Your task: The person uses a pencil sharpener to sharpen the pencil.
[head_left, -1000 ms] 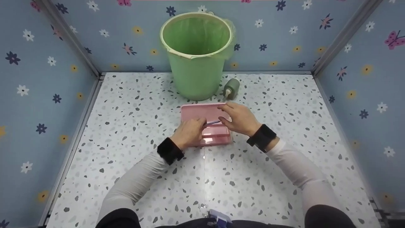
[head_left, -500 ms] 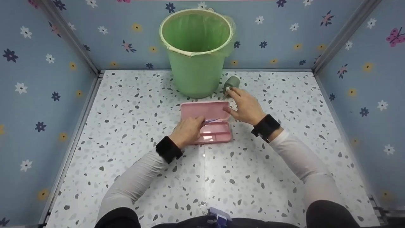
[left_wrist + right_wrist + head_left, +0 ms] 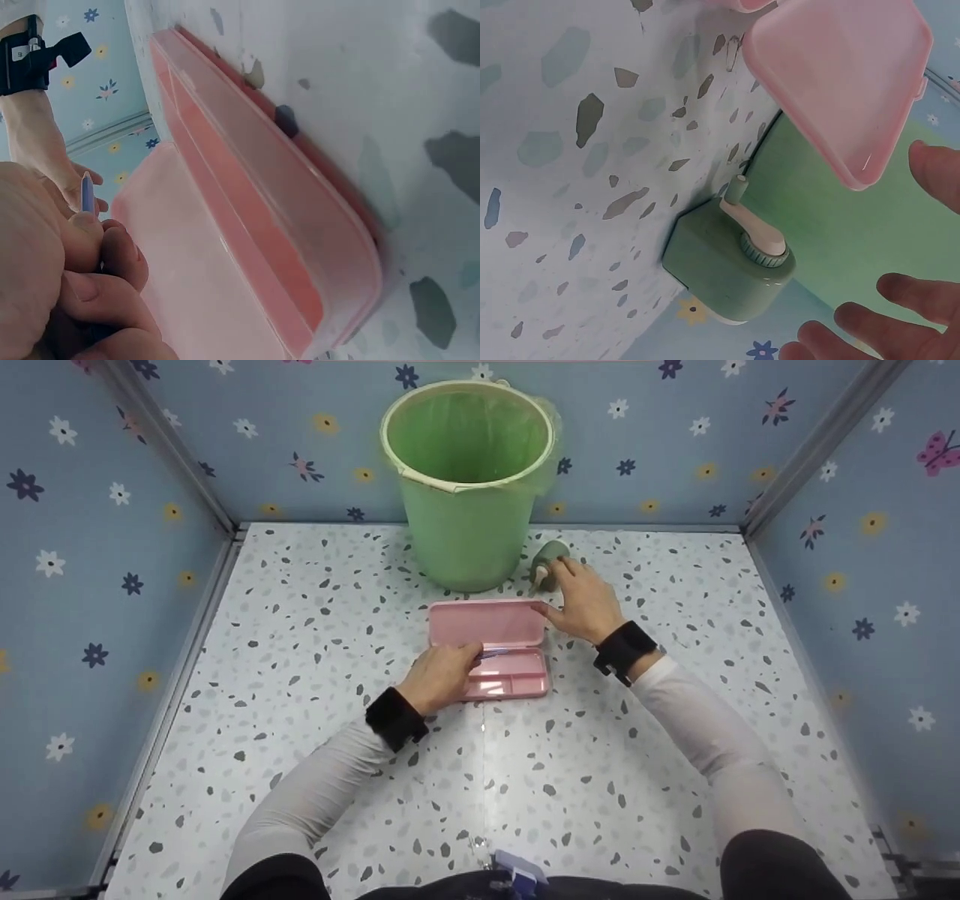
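Note:
In the head view my left hand (image 3: pixel 441 675) pinches a slim purple-blue pencil (image 3: pixel 496 653) over the pink pencil case (image 3: pixel 531 687). The left wrist view shows one end of the pencil (image 3: pixel 88 193) standing out past the thumb and fingers; the hand covers the rest. The case lies with its lid (image 3: pixel 487 622) folded back, its divided compartments facing up. My right hand (image 3: pixel 589 601) reaches over a green hand-crank pencil sharpener (image 3: pixel 551 556), thumb by the lid's right corner. In the right wrist view its fingers are spread apart from the sharpener (image 3: pixel 724 259), holding nothing.
A tall green bin (image 3: pixel 471 540) with a liner stands behind the case, against the flowered back wall (image 3: pixel 637 435). Side walls (image 3: pixel 67 607) enclose the speckled white tabletop (image 3: pixel 600 810) left and right. A purple clip-like item (image 3: pixel 521 866) is by the person's waist.
My right hand has left the pencil and case, moving away and to the right over the sharpener. The left hand keeps hold of the pencil and has shifted only slightly.

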Action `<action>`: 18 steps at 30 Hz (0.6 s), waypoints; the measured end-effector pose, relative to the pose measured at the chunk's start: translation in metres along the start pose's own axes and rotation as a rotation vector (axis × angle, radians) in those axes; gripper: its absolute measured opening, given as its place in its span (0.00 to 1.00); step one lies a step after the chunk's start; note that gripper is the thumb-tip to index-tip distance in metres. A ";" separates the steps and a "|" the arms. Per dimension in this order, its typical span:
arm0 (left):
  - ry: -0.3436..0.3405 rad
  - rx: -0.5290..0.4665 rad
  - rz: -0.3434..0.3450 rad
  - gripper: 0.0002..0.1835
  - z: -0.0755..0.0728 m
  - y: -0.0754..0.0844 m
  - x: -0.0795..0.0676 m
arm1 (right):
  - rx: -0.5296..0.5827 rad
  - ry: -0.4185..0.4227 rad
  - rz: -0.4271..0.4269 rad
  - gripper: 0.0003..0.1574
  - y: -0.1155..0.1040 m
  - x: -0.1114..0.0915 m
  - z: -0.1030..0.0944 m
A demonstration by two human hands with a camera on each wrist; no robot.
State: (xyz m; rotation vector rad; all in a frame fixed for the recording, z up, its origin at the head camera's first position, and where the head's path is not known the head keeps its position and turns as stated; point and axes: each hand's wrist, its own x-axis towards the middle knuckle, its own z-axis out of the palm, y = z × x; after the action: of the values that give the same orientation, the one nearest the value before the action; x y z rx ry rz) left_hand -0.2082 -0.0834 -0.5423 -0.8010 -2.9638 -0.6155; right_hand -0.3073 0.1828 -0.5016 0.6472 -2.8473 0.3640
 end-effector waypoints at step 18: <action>0.039 0.037 0.010 0.03 0.005 -0.006 -0.007 | -0.041 -0.020 0.135 0.57 0.032 0.015 0.008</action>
State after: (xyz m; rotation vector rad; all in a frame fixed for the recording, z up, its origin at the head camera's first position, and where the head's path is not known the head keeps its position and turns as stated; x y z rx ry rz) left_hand -0.2041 -0.0895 -0.5502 -0.7915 -2.9251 -0.5678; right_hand -0.3364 0.2026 -0.5121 0.4549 -2.9176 0.3199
